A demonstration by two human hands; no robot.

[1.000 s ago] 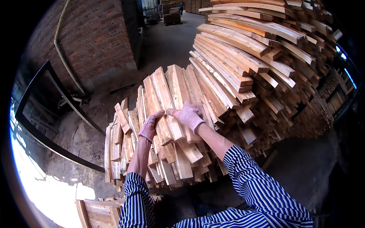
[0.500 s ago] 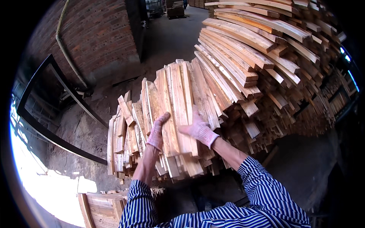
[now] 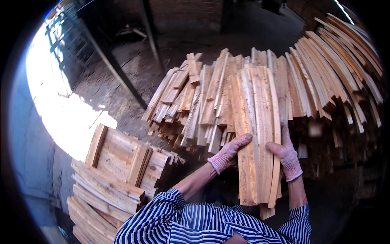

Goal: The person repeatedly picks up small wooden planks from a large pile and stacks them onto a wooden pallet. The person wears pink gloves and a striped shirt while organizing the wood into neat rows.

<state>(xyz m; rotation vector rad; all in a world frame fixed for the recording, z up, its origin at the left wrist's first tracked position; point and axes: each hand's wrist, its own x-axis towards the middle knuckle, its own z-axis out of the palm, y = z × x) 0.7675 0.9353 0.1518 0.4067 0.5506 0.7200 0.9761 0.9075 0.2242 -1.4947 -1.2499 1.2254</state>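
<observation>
Between my two gloved hands is a bundle of wooden boards (image 3: 260,134), lying side by side and pointing away from me. My left hand (image 3: 232,152) grips the bundle's left edge, thumb on top and its other fingers hidden beneath. On the right edge, my right hand (image 3: 285,156) clamps the boards, thumb over the face and fingers along the side. The bundle's near ends overhang toward my body. Its far ends lie over or just above a wide stack of loose boards (image 3: 195,110); whether they touch it I cannot tell.
Lower left stands another pile of boards (image 3: 109,195) with a panel of planks (image 3: 118,150) on it. A taller heap of long boards (image 3: 337,77) rises at the right. A dark metal frame (image 3: 109,61) stands at the far left, before a brick wall (image 3: 185,16).
The boards have been drawn toward my body, off the stack's near part, with both hands now at the bundle's sides. My view has turned left, showing more of the lower-left pile.
</observation>
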